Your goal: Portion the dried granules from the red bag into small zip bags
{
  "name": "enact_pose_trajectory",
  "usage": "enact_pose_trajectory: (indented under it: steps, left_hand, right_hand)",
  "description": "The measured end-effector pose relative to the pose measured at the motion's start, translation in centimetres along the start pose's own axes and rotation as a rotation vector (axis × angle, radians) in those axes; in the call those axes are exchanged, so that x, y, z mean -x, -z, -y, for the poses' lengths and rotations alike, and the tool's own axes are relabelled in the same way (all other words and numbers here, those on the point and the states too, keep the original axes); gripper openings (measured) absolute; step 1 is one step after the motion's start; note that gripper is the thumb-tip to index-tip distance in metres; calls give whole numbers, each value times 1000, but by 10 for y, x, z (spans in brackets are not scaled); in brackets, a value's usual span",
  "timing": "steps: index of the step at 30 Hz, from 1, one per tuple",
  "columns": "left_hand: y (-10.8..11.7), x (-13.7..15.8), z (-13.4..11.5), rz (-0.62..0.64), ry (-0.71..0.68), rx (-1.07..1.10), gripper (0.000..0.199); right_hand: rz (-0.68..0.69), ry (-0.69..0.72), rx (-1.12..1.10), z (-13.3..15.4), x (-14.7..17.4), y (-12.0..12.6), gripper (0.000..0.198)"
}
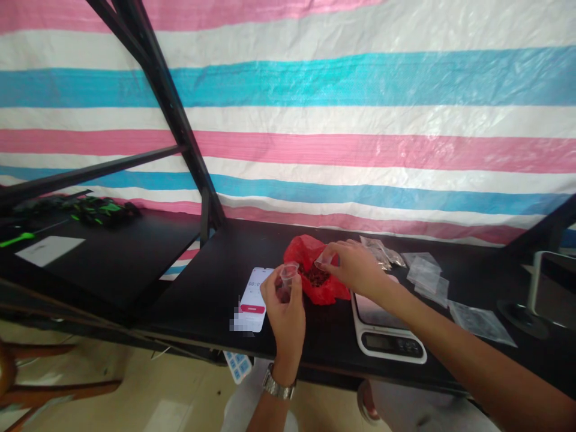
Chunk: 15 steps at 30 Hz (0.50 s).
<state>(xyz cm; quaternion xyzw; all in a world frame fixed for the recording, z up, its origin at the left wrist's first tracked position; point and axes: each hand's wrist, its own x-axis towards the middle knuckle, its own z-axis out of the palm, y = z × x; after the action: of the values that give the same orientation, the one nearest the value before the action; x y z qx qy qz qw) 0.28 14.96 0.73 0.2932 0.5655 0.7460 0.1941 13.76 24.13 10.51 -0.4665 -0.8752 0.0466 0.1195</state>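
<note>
My left hand (283, 300) is closed around a small clear plastic cup (289, 271), its mouth facing up. Just right of it, an opened red plastic bag (302, 247) lies on the black table with dark reddish-brown dried bits (317, 277) inside. Over the bag's right side, my right hand (348, 264) pinches a small clear plastic piece (323, 262); whether it is a lid or another cup I cannot tell. Below my right forearm sits a white kitchen scale (391, 347), its platform partly covered by the arm.
A phone with a timer screen (252, 294) lies left of my left hand. Filled clear packets (382, 252) and several flat zip bags (425, 276) lie to the right. A framed screen on a stand (555, 288) stands far right; a black metal post (180, 120) rises at left.
</note>
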Motion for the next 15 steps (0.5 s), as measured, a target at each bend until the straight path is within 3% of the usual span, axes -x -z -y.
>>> enact_pose_trajectory:
  steps: [2, 7, 10, 15]
  left_hand:
    - [4, 5, -2, 19, 66, 15, 44]
    - [0, 12, 3, 130, 214, 70, 51]
    - [-9, 10, 5, 148, 308, 144, 56]
    - [-24, 5, 3, 90, 352, 236, 55]
  right_hand:
    - [88, 0, 64, -2, -8, -14, 8]
    - [102, 38, 164, -6, -19, -38, 12]
    - [135, -12, 99, -9, -18, -40, 11]
    - [200, -69, -52, -16, -17, -38, 9]
